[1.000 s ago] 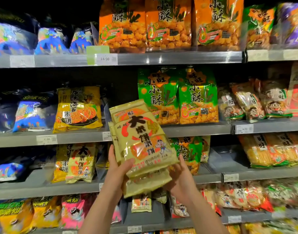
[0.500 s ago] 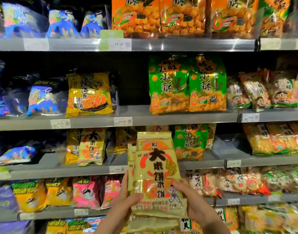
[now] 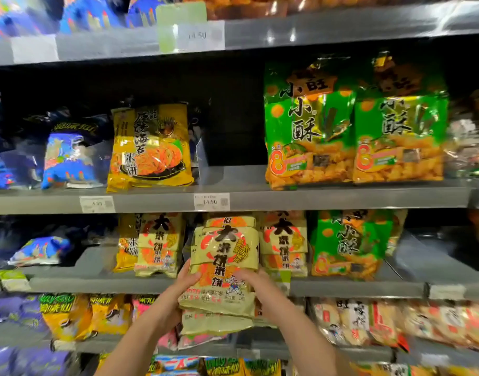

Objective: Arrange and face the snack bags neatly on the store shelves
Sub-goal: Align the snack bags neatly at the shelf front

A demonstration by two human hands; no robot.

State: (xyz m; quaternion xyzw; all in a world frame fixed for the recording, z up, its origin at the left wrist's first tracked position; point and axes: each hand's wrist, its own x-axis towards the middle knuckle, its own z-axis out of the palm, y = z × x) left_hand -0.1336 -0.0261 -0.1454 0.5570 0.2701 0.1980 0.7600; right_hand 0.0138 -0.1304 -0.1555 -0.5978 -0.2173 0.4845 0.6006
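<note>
Head view. Left hand and right hand clasp the lower sides of a stack of pale-yellow rice-cracker bags, fingers curled over its front. The stack rises above the grip, before the shelf, with matching bags on both sides of the grip. Probably light, slippery film over brittle contents: hold both side edges and avoid squeezing.

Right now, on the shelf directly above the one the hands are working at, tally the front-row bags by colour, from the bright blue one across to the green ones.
Bright blue plastic snack bag: 1
Yellow plastic rice-cracker bag: 1
Green plastic snack bags and: 2
Total: 4
</note>
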